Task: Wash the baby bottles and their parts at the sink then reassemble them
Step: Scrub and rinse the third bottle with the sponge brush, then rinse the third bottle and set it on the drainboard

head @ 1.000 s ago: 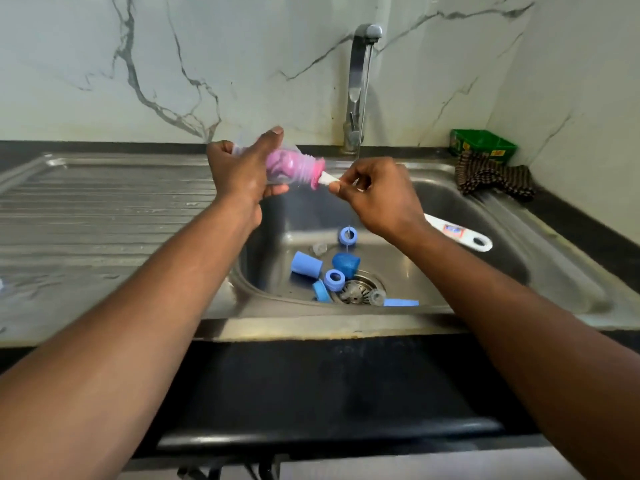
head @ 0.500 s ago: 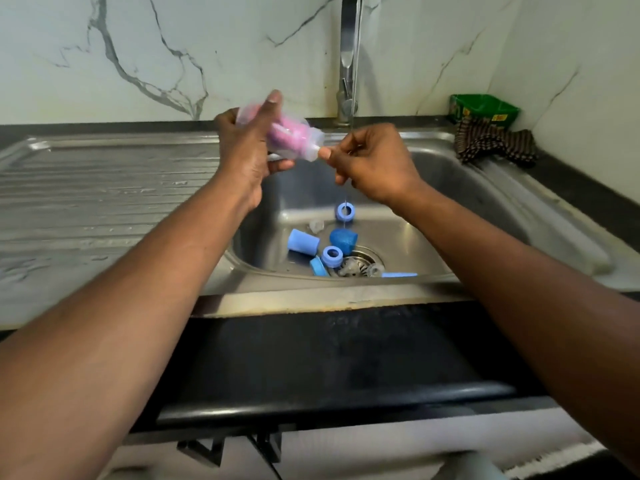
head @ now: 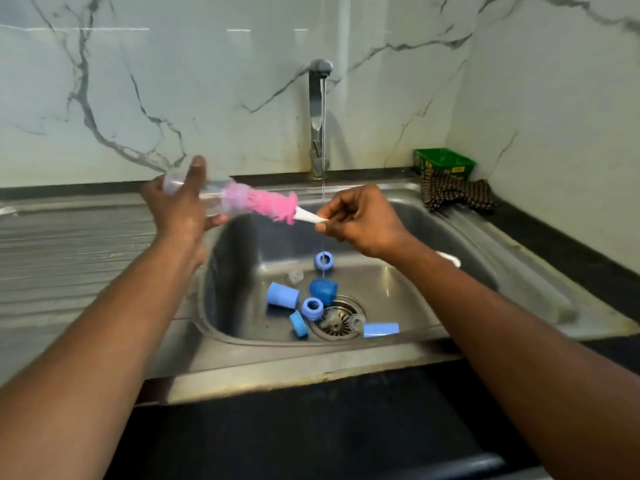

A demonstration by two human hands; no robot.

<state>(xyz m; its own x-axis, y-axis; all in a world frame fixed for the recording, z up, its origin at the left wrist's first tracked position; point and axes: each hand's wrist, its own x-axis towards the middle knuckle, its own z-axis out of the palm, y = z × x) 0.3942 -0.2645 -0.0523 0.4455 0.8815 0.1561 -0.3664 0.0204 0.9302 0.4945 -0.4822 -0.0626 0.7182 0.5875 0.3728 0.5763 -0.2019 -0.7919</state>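
Below your hands, blue plastic bottle parts (head: 283, 295) lie in the steel sink basin (head: 408, 292). Your left hand (head: 176, 207) grips the clear plastic baby bottle (head: 211, 199); your right hand (head: 356, 220) pinches the pink-bristled brush's white handle (head: 310, 215), bristles half outside the bottle mouth.

No legible text anywhere — markings on the green box (head: 444, 163) too blurred.

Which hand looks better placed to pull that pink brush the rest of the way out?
Right. The right hand already pinches the pink bristle brush's white handle, while the left hand holds the clear plastic baby bottle.
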